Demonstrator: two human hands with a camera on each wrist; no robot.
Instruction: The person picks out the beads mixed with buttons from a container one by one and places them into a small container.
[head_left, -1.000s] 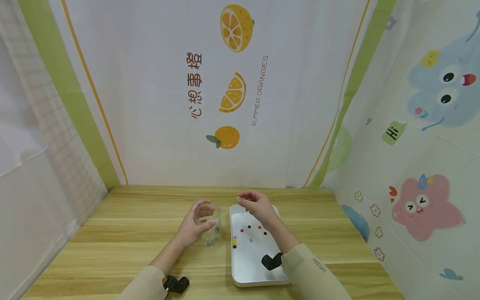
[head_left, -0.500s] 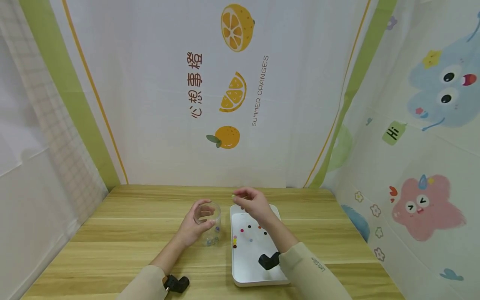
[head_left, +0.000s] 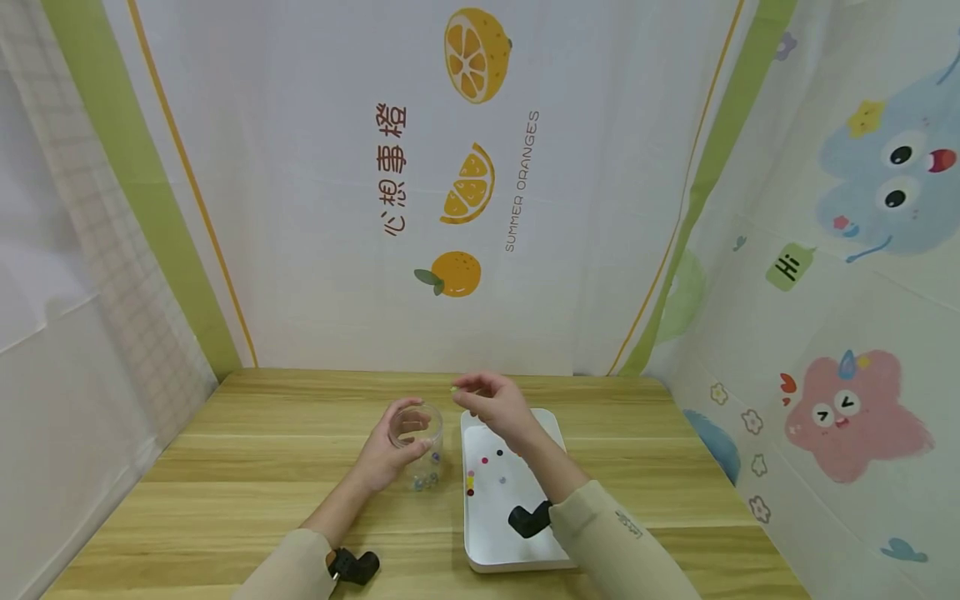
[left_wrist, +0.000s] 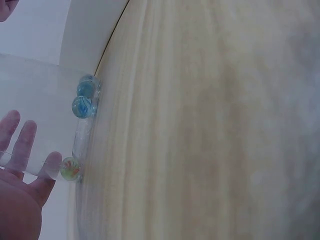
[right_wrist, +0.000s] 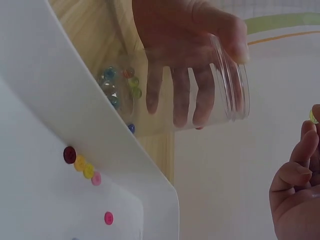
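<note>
A clear plastic jar (head_left: pixel 433 435) stands upright on the table, its mouth uncovered. My left hand (head_left: pixel 381 454) grips it round the side, thumb near the rim. Several glass marbles (left_wrist: pixel 82 107) lie at the jar's bottom, mostly blue, with a green and orange one (left_wrist: pixel 70 169) among them. Above and to the right of the jar's mouth, my right hand (head_left: pixel 501 410) pinches a small yellow-green marble (right_wrist: pixel 313 116) between thumb and fingertips; the fingers partly cover it.
A white tray (head_left: pixel 487 537) stands right of the jar, under my right forearm. Scattered in it are several small buttons, including a dark red one (right_wrist: pixel 69 155), a yellow one (right_wrist: pixel 88 171) and a magenta one (right_wrist: pixel 108 218). A printed curtain (head_left: pixel 322 292) hangs behind the table.
My right hand has moved left and slightly up from over the tray's far end towards the jar, still pinching the marble. My left hand and the jar have stayed in place.
</note>
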